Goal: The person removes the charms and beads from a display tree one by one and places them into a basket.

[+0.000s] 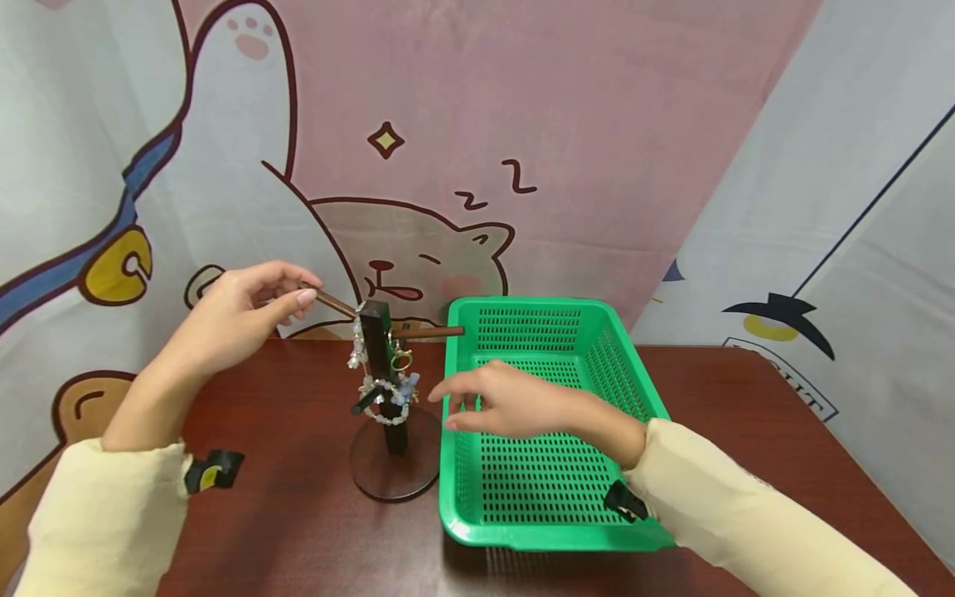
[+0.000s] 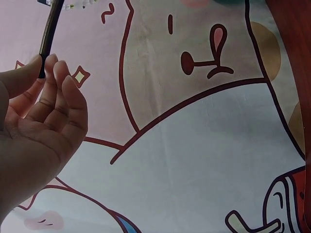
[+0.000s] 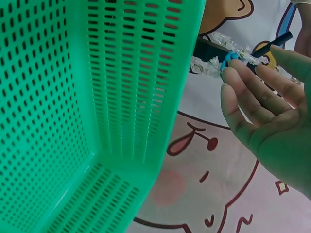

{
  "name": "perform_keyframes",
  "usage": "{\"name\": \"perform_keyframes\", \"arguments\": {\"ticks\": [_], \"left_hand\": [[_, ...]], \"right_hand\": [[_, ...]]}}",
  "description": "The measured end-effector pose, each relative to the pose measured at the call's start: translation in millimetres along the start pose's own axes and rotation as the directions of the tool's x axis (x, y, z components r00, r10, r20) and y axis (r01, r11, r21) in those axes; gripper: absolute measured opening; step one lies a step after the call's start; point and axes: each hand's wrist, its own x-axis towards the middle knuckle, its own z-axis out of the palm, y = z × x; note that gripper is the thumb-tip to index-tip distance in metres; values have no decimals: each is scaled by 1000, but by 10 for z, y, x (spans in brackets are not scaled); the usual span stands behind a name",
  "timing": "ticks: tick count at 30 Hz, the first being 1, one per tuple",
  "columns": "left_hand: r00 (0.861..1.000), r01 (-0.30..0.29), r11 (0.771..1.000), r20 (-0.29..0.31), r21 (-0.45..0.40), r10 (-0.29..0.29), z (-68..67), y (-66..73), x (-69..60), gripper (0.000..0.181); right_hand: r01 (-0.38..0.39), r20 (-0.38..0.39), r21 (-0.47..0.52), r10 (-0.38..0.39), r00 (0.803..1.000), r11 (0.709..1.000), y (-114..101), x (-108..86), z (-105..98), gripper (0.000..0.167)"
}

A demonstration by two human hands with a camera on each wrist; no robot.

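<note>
A dark wooden stand (image 1: 379, 348) on a round base has several pegs, with beaded bracelets (image 1: 388, 414) around its lower part and another bracelet (image 1: 358, 342) near its top. My left hand (image 1: 239, 311) pinches the end of the upper left peg (image 1: 332, 302) between thumb and fingers; the left wrist view shows the hand (image 2: 46, 102) on the dark peg (image 2: 50, 34). My right hand (image 1: 507, 400) hovers over the green basket's left rim, fingers loosely bent and holding nothing, beside the bracelets. In the right wrist view the hand (image 3: 272, 107) is near a blue-and-clear bracelet (image 3: 231, 59).
The green perforated basket (image 1: 555, 537) stands right of the stand on the dark red table (image 1: 298, 514), with nothing visible inside. A peg (image 1: 429, 332) reaches toward its back left corner. A cartoon-printed cloth (image 1: 597, 166) hangs behind the table.
</note>
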Motion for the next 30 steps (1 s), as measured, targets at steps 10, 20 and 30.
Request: {"name": "perform_keyframes", "arguments": {"ticks": [10,20,30], "left_hand": [[1000,0,1000,3,3,0,0,6,6,18],[1000,9,1000,-1,15,-9,-5,15,7,19],[1000,22,999,15,34,-22,-19,13,5,22]], "right_hand": [[-26,-53,4,26,998,1000,4,222,117,30],[-46,-153,9,47,987,999,-30,401,204,25],[-64,-211,-6,61,975,998,23,483,309,15]]}}
